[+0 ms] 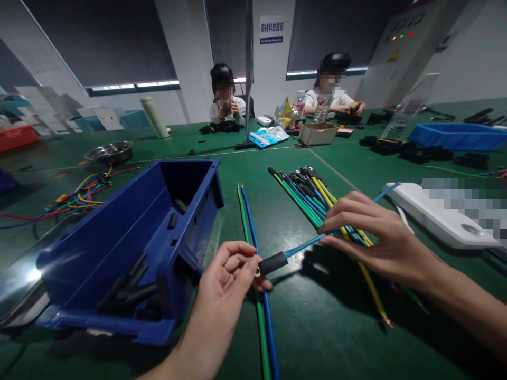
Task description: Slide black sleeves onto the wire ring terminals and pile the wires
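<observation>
1. Near the front edge of the counter, the left hand curls around the end of a blue wire, thumb and fingers closed on a black sleeve that sits over that end.
2. Further along the same wire, the right hand pinches it between loosely spread fingers, above a bundle of blue, green and yellow wires.
3. Judging by how things lie, the bundle's far ends already wear black sleeves, so that lot looks done; the sleeve in hand seems only partly seated.
4. Left of the hands a green-and-blue pair lies apart with bare far ends, likely still waiting.
5. At the front left a blue bin holds more black sleeves, so supply remains.
6. Hard to make out: whether a terminal sits under the sleeve, since the fingers cover it. The right hand hides the middle of the bundle, and the white device by the right edge is partly blurred. Two other people sit at the far edge; what they handle is too small to tell.
</observation>
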Motion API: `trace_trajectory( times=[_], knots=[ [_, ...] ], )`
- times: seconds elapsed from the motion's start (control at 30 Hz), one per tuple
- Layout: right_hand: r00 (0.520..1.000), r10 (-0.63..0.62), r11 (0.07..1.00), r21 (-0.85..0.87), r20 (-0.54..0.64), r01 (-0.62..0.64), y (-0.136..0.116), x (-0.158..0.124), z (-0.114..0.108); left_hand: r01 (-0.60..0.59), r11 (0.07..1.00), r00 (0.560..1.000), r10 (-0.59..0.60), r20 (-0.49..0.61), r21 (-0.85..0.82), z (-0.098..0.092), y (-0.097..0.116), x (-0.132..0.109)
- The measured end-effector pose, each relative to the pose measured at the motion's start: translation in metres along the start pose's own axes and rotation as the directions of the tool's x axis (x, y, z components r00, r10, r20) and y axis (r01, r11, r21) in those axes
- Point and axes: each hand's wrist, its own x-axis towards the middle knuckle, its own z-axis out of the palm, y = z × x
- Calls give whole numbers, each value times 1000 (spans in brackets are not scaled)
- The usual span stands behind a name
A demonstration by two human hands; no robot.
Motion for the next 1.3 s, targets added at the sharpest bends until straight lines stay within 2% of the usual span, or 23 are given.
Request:
trace_trajectory(
  times=[0.17, 0.37, 0.47, 0.7, 0.9, 1.17, 1.3],
  knots=[
    [1000, -18, 1000, -12, 4, 18, 1, -1, 5, -17, 998, 999, 19, -28, 60, -1, -2, 2],
    [994, 108, 984, -142, -14, -109, 4, -8, 12, -19, 993, 999, 23, -37, 120, -3, -1, 3],
    [991, 131, 985, -114, -9, -132, 3, -8, 13, -26, 992, 999, 31, -37, 127, -3, 0, 3],
    [1000, 22, 999, -39, 2, -22, 6, -6, 6, -82, 993, 990, 91, -105, 90, 0, 4, -1],
    [998, -13, 1000, -8, 58, 13, 0, -5, 9, -80, 994, 991, 87, -105, 73, -3, 1, 0],
    [995, -96, 985, -144, -28, 91, -5, 3, 10, -105, 994, 987, 107, -116, 25, -3, -6, 6],
    [993, -86, 983, -171, -84, 71, -8, 2, 7, -140, 989, 980, 145, -133, 51, -3, -10, 7]
  ],
)
